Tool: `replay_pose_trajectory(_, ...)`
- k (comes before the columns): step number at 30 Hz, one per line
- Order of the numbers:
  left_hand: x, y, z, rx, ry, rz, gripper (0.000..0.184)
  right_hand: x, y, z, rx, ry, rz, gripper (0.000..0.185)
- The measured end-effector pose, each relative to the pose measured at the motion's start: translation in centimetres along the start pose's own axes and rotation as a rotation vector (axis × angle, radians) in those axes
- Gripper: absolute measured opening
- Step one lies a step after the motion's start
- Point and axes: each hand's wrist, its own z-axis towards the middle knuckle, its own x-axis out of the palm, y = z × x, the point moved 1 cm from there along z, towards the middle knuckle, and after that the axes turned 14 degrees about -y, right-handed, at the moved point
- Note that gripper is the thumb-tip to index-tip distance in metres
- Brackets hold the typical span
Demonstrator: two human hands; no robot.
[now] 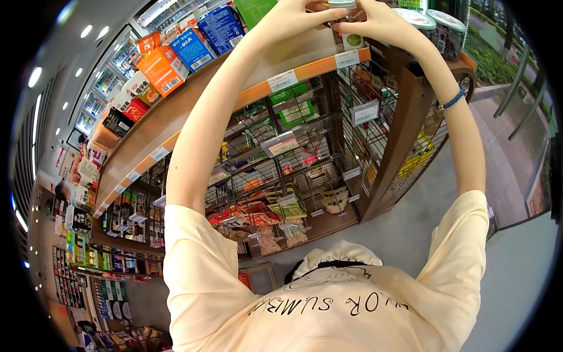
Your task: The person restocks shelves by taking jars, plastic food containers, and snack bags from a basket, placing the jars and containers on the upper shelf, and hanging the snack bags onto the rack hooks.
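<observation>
Both arms stretch forward over the top shelf of a store display. There my left hand (308, 16) and my right hand (375, 23) close in from either side on a small clear plastic jar (353, 42). The jar has a pale lid and a label with a green round picture; part of it is hidden by my fingers, and the top edge of the view cuts my hands. Just right of my right hand are two larger clear jars with pale lids, one dark-filled jar (448, 36) and one partly behind my wrist.
Left of my arms, an orange box (164, 69), a blue box (192, 49) and a dark blue box (220, 28) line the wooden shelf (193, 111). Price tags (282, 81) run along its edge. Wire racks below hold snack bags (287, 202). A window (504, 141) is at right.
</observation>
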Motion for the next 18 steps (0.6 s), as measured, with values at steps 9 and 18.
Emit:
replay_pose_trajectory(9,0.2,-1.4,-0.5,-0.092,-0.068,0.003,0.042,0.0,0.6,-0.4,-0.014,0.027,0.043,0.062)
replay_pose_trajectory(18,-0.1,-1.8,-0.8,-0.055,0.004,0.096,0.04,-0.9,1.4,-0.3,-0.164,0.011,0.027,0.068)
